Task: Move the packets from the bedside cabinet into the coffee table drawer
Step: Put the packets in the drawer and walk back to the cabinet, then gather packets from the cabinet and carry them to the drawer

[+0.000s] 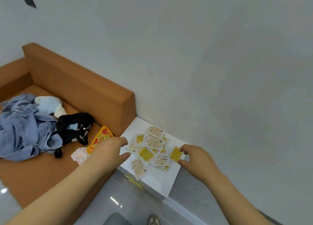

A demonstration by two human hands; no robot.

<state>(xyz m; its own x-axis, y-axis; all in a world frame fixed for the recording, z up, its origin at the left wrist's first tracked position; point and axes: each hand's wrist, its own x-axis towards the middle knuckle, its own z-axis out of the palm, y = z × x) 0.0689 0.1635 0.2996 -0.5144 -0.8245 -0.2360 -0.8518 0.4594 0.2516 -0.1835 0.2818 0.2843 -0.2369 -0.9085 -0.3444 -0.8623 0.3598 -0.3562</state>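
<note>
Packets, small flat sachets of crinkly plastic film in white, beige and yellow (149, 150), lie in a loose overlapping heap on the white top of a low bedside cabinet (159, 182), which stands against a pale wall, just to the right of an orange-brown sofa (81, 89). Both bare hands reach in from the near edge of the view. The left hand (113, 150) hovers at the left edge of the heap with fingers spread and curled, holding nothing. The right hand (194, 158) is at the right edge; its thumb and forefinger are open around a single yellow packet (176, 154), at or very near its edges, though a firm pinch cannot be confirmed.

The sachets look light, thin and floppy, and probably slippery against one another, so a stack may slide apart. Scooping inward from both sides, or pinching a few by their sealed edges, seems the safest hold. One beige packet (138, 169) juts toward the near left edge of the cabinet and could be knocked to the floor.

On the sofa seat lie a crumpled blue shirt (25, 128), a black garment (74, 128), a pale soft toy (50, 106), a plastic pizza-slice toy (100, 138) and a patterned pink-and-white cloth square (79, 155). None blocks the heap. The coffee table drawer is not in view.
</note>
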